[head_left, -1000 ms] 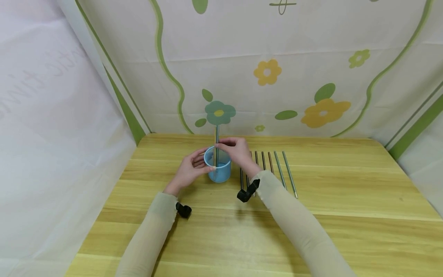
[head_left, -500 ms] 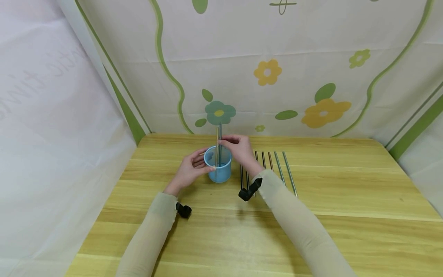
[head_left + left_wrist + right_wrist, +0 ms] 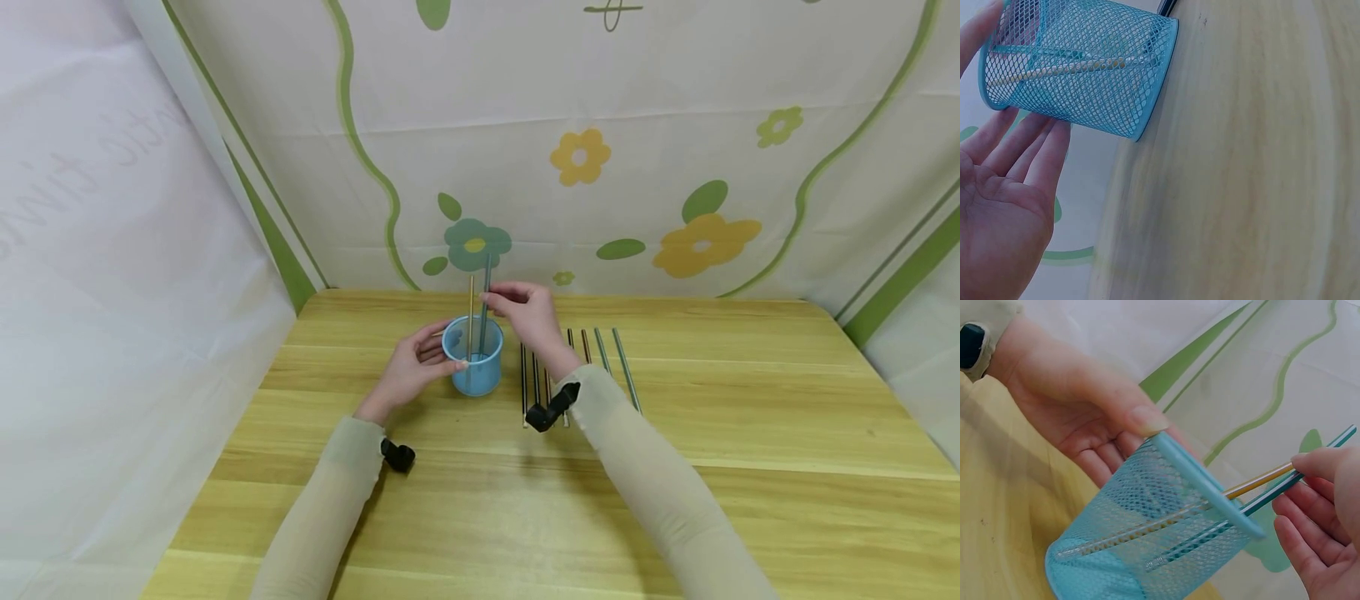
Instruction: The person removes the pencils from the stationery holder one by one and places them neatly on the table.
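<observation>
A light blue mesh pencil cup [image 3: 480,382] stands upright on the table. My left hand [image 3: 408,372] holds it from the left, thumb on the rim and fingers against the far side. In the cup, a gold pencil [image 3: 471,298] leans against the rim. My right hand [image 3: 531,318] pinches a teal pencil [image 3: 488,273] between thumb and fingertips above the cup's right side. The teal pencil's lower part is inside the cup, and its metal-banded end [image 3: 1156,562] shows through the mesh in the right wrist view.
Right of the cup, several pencils lie side by side on the wooden table [image 3: 465,533]: black ones [image 3: 524,379], a brown one [image 3: 586,346] and teal ones [image 3: 626,367]. The right forearm covers part of this row. A patterned cloth [image 3: 637,83] hangs behind the table.
My right hand has moved right and slightly up with the teal pencil, which now stands apart from the gold one and leans right. The left hand and cup have stayed put.
</observation>
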The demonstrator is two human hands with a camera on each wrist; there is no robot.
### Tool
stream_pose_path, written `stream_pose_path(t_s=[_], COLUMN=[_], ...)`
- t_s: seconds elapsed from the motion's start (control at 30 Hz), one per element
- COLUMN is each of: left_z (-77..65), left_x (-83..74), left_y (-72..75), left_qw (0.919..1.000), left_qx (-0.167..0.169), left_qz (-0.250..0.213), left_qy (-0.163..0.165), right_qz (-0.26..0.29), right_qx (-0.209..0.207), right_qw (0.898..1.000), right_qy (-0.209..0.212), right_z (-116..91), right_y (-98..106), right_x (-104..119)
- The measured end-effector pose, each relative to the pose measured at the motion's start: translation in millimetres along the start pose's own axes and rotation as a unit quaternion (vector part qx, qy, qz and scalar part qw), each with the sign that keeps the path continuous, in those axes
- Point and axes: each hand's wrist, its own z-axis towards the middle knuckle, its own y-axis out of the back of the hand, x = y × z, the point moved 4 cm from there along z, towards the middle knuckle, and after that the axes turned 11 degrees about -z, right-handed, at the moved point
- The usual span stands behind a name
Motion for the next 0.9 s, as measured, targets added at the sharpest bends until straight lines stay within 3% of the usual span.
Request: stream_pose_path(t_s=[0.37, 0.6, 0.9], left_z=[-0.3, -7.7, 0.9], left_x=[-1.9, -26.9, 0.2], left_y=[-1.6, -10.9, -1.0], left_qw=[0.9999, 0.9998, 0.9999], left_qx=[0.001, 0.005, 0.001], left_qz=[-0.011, -0.016, -0.015], left_qy=[0.008, 0.011, 0.004], right_qz=[0.012, 0.021, 0.024], right_qx=[-0.015, -0.034, -0.051], right_qw=[0.999, 0.998, 0.995], right_qy=[0.029, 0.040, 0.081], right_z=[-2.6, -5.1, -15.0], right_y=[15.9, 25.3, 40.7], right_x=[24.3, 40.5, 60.7])
